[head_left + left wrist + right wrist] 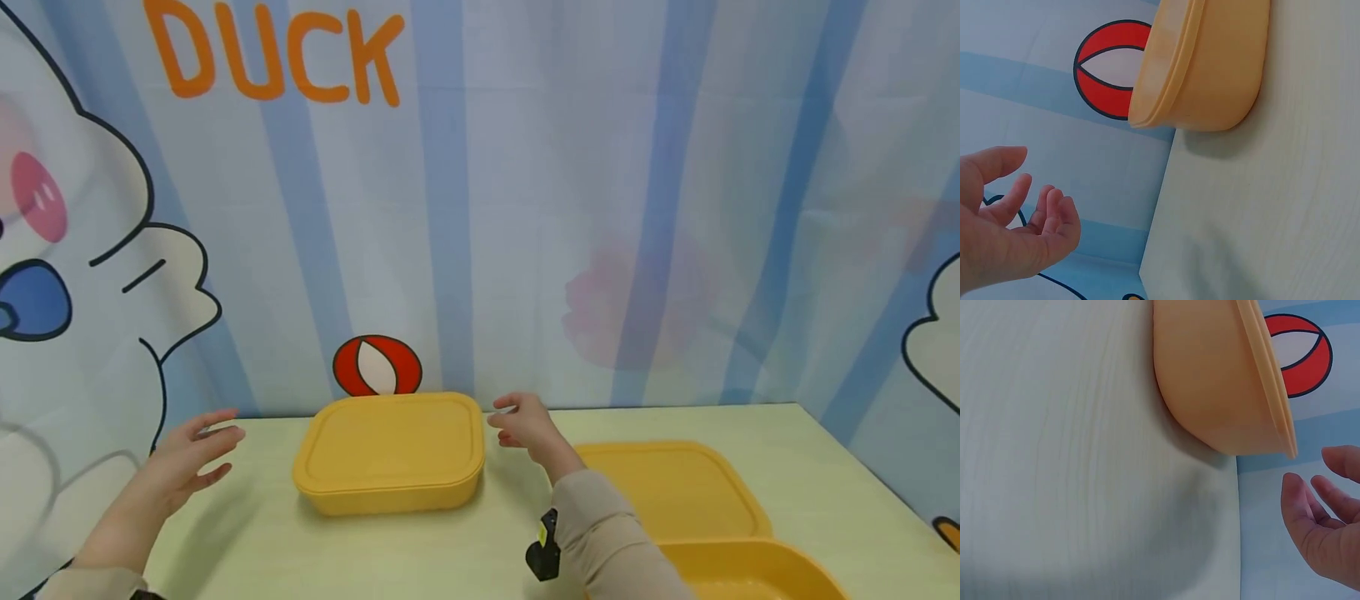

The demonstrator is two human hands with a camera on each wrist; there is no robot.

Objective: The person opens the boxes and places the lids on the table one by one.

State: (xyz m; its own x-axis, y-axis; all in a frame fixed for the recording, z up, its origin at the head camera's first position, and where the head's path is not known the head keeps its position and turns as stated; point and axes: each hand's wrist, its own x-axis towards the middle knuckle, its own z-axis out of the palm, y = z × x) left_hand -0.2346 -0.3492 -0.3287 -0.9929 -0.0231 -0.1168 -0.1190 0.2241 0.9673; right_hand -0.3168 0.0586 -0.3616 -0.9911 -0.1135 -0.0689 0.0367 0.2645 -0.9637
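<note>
A yellow lidded box (390,450) stands on the table near the back curtain, its lid on top. To its left, a gap away, my left hand (183,458) is held above the table with loosely bent fingers and nothing in them. My right hand (528,429) hovers just off the box's right side, fingers relaxed and holding nothing. In the left wrist view the box (1222,69) lies beyond my left hand (1019,231). The right wrist view has the box's corner (1222,381) close to my right hand (1329,525), apart from it.
At the right of the pale table (817,467) lie a flat yellow lid (675,492) and, in front of it, an open yellow container (750,571), partly behind my right sleeve (611,533). A striped curtain (510,208) with cartoon prints borders the table's back and sides.
</note>
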